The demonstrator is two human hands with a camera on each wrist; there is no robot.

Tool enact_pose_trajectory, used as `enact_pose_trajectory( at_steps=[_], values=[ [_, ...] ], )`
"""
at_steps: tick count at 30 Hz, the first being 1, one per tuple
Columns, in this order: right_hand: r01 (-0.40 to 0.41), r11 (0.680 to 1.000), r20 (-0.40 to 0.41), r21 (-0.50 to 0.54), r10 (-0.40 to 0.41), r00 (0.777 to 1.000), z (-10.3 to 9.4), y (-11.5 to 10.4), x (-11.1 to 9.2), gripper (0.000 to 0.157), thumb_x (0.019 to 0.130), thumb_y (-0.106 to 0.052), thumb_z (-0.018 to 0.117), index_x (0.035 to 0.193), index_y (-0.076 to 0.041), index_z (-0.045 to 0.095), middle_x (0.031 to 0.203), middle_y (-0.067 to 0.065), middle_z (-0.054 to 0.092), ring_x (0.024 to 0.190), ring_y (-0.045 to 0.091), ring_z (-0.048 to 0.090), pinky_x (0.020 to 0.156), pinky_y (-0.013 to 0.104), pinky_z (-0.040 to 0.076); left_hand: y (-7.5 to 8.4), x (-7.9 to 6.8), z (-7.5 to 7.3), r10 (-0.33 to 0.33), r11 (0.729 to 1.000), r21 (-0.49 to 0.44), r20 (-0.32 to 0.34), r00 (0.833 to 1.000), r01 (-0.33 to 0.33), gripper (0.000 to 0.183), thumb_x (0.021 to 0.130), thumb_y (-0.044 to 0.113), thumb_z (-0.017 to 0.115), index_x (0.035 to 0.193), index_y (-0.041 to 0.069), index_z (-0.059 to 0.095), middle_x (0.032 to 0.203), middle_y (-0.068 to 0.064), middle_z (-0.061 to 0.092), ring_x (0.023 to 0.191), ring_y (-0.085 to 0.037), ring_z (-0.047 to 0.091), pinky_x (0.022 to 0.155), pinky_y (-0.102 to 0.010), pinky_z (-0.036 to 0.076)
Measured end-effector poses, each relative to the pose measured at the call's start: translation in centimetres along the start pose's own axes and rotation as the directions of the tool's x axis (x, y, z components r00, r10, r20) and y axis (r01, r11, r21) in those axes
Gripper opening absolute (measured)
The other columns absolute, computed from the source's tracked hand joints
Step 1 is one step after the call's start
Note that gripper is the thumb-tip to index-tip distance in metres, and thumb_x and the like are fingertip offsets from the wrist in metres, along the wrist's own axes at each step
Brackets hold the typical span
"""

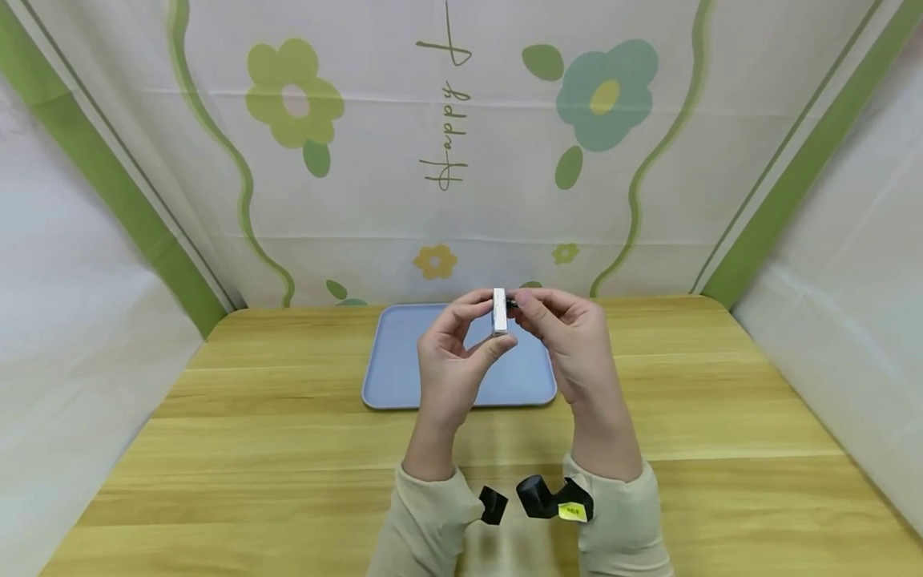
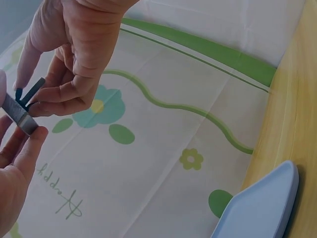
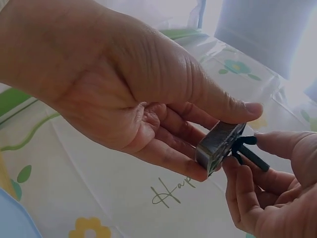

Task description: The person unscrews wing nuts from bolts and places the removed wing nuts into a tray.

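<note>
My left hand (image 1: 449,357) holds a small rectangular block (image 1: 500,311) on edge, gripped between thumb and fingers. In the right wrist view the block (image 3: 220,144) looks grey and metallic. A dark wing nut (image 3: 246,141) sits against its face, and a threaded bolt (image 3: 256,158) sticks out through the nut. My right hand (image 1: 580,344) pinches the wing nut, with the thumb at one wing and fingertips at the other. In the left wrist view the right hand (image 2: 79,54) partly covers the bolt (image 2: 33,91). Both hands are raised over the tray.
A light blue tray (image 1: 389,361) lies on the wooden table (image 1: 274,449), towards its back edge. Behind the table hangs a white cloth (image 1: 382,160) with printed flowers. Black mounts (image 1: 537,497) sit at both sleeves.
</note>
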State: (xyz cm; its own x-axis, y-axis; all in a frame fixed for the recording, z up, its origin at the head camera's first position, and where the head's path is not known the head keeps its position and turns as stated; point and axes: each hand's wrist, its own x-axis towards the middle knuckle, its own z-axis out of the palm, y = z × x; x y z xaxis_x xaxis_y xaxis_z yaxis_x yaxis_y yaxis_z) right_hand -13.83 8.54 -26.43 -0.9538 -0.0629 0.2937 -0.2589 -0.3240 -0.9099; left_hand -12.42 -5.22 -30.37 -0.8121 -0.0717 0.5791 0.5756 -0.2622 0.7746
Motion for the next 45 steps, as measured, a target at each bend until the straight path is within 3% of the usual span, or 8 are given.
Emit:
enact_pose_trajectory(
  at_steps=[5,12,18,26,31,37,41,45],
  values=[
    [0.034,0.999,0.03,-0.014,-0.034,0.999,-0.29,-0.07,-0.07,0.027,0.094,0.004,0.064,0.095,-0.018,0.078,0.097,-0.003,0.073,0.09,0.011,0.066,0.083,0.021,0.057,-0.03,0.1,0.02,-0.005,1.0,0.0,-0.002,1.0,0.005,0.074,0.075,0.039,0.082,0.116,-0.017,0.058,0.129,-0.005,0.061,0.127,-0.018,0.058,0.09,-0.03,0.06],
    [0.095,0.994,0.054,-0.056,-0.092,0.994,-0.23,-0.13,-0.13,0.025,0.091,0.01,0.065,0.108,-0.005,0.075,0.103,-0.003,0.071,0.096,0.012,0.063,0.084,0.017,0.056,-0.08,0.1,0.11,-0.02,1.0,-0.003,-0.018,1.0,0.019,0.074,0.074,0.04,0.082,0.115,-0.017,0.058,0.128,-0.003,0.061,0.127,-0.019,0.058,0.089,-0.029,0.06],
    [0.156,0.98,0.052,-0.123,-0.15,0.987,-0.21,-0.15,-0.15,0.032,0.089,0.013,0.064,0.101,-0.015,0.074,0.1,-0.006,0.07,0.102,0.016,0.061,0.085,0.018,0.055,-0.04,0.0,0.34,-0.021,1.0,-0.003,-0.017,1.0,0.021,0.072,0.074,0.039,0.082,0.116,-0.016,0.059,0.131,-0.013,0.06,0.128,-0.021,0.058,0.09,-0.031,0.059],
    [0.236,0.965,0.08,-0.115,-0.228,0.97,-0.14,0.05,-0.25,0.03,0.089,0.015,0.063,0.095,-0.013,0.073,0.099,-0.003,0.068,0.098,0.018,0.06,0.085,0.021,0.057,-0.06,-0.06,0.39,-0.026,1.0,0.0,-0.019,0.999,0.026,0.071,0.075,0.039,0.081,0.116,-0.015,0.059,0.133,-0.019,0.058,0.13,-0.022,0.057,0.091,-0.031,0.059],
    [0.188,0.979,0.0,-0.073,-0.189,0.982,-0.02,0.01,-0.14,0.024,0.095,0.006,0.06,0.095,-0.014,0.073,0.097,-0.002,0.069,0.095,0.014,0.062,0.084,0.022,0.055,-0.05,0.01,0.35,-0.032,0.999,0.005,-0.031,0.999,0.032,0.073,0.074,0.041,0.082,0.116,-0.015,0.059,0.132,-0.016,0.06,0.131,-0.022,0.056,0.09,-0.03,0.06],
    [0.062,0.994,-0.14,-0.089,-0.074,0.987,-0.04,0.01,0.05,0.02,0.101,-0.012,0.058,0.089,-0.017,0.072,0.09,-0.003,0.065,0.084,0.012,0.062,0.075,0.023,0.054,0.01,0.02,0.29,-0.037,0.999,0.014,-0.033,0.999,0.037,0.073,0.073,0.042,0.081,0.116,-0.014,0.06,0.134,-0.021,0.058,0.132,-0.023,0.055,0.09,-0.031,0.06],
    [0.026,0.995,-0.155,-0.092,-0.04,0.987,0.06,0.09,0.09,0.023,0.101,-0.014,0.058,0.083,-0.018,0.072,0.079,-0.003,0.061,0.069,0.011,0.056,0.064,0.023,0.049,-0.01,0.03,0.28,-0.033,0.999,0.017,-0.029,0.999,0.034,0.072,0.074,0.041,0.081,0.116,-0.014,0.06,0.135,-0.022,0.058,0.132,-0.024,0.056,0.09,-0.032,0.059],
    [0.02,0.997,-0.134,-0.079,-0.031,0.99,0.3,0.25,0.07,0.025,0.1,-0.011,0.059,0.08,-0.018,0.072,0.072,-0.003,0.061,0.064,0.01,0.055,0.062,0.022,0.05,-0.13,0.01,0.29,-0.023,1.0,0.013,-0.026,0.999,0.024,0.071,0.075,0.04,0.081,0.115,-0.014,0.06,0.134,-0.021,0.058,0.132,-0.026,0.055,0.091,-0.034,0.059]
  ],
)
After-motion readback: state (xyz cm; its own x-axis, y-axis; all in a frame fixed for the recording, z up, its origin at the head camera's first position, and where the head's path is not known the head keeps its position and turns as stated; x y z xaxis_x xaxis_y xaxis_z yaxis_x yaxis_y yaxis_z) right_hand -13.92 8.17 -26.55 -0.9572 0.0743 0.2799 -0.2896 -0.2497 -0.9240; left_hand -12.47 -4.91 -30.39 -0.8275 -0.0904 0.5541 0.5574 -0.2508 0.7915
